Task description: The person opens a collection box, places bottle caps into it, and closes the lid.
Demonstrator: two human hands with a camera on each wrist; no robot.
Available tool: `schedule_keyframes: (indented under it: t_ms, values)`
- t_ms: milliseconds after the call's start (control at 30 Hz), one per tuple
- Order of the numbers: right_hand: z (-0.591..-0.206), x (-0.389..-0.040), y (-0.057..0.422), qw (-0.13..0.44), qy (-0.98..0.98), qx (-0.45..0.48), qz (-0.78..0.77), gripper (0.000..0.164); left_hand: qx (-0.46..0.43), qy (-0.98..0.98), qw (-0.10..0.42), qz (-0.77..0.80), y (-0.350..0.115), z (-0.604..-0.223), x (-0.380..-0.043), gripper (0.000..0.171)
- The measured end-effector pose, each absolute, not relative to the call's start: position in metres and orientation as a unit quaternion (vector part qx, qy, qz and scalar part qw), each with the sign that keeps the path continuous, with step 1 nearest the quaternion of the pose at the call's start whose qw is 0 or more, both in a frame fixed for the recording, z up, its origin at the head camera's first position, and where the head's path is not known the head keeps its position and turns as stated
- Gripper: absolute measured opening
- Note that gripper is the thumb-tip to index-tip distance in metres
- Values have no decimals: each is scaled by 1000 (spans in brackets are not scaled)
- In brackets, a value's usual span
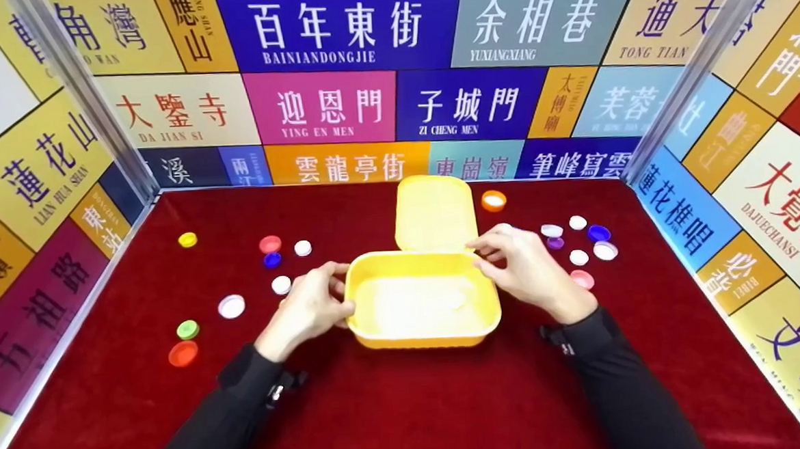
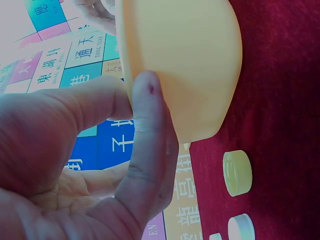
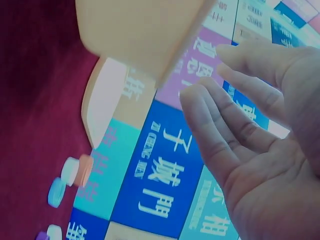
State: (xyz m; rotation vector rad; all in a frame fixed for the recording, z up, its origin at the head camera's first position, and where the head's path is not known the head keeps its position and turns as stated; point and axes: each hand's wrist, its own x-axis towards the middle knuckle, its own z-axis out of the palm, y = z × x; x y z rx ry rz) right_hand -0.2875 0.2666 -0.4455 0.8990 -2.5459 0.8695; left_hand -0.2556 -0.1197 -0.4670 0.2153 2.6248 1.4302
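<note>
Item: one yellow container [image 1: 423, 341], open side up, between my two hands, directly in front of me on the red surface [image 1: 410, 415].

My left hand [image 1: 311, 301]: at the container's left end, pinching its rim, thumb and fingers on opposite sides of the wall.

My right hand [image 1: 522, 259]: at the container's far right corner, fingers loosely bent and parted from the thumb, holding nothing; the right wrist view shows a gap between fingertips and container.

Item: one yellow lid [image 1: 433, 212], lying just beyond the container, ahead of and between both hands. Whether the two touch I cannot tell.

Caps, left of and beyond my left hand: white cap [image 1: 232, 306], green cap [image 1: 187, 329], orange-red cap [image 1: 183, 353]; farther off, a yellow cap [image 1: 187, 240], with a red cap [image 1: 270, 244] beside a blue cap [image 1: 272, 260].

Caps, beyond my right hand: orange cap [image 1: 493, 201], near the lid. To its right: pink cap [image 1: 581, 279], near my wrist; purple cap [image 1: 555, 242]; dark blue cap [image 1: 599, 232].

Backdrop: lettered panels [image 1: 335, 26], beyond both hands.
</note>
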Motion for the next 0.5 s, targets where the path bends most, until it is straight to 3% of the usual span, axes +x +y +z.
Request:
schedule_keyframes:
  t_ms: [500]
  values:
    - [-426,-284,344,150,-938,197,243,34,72,875,67,475,-120,-467,-255,68]
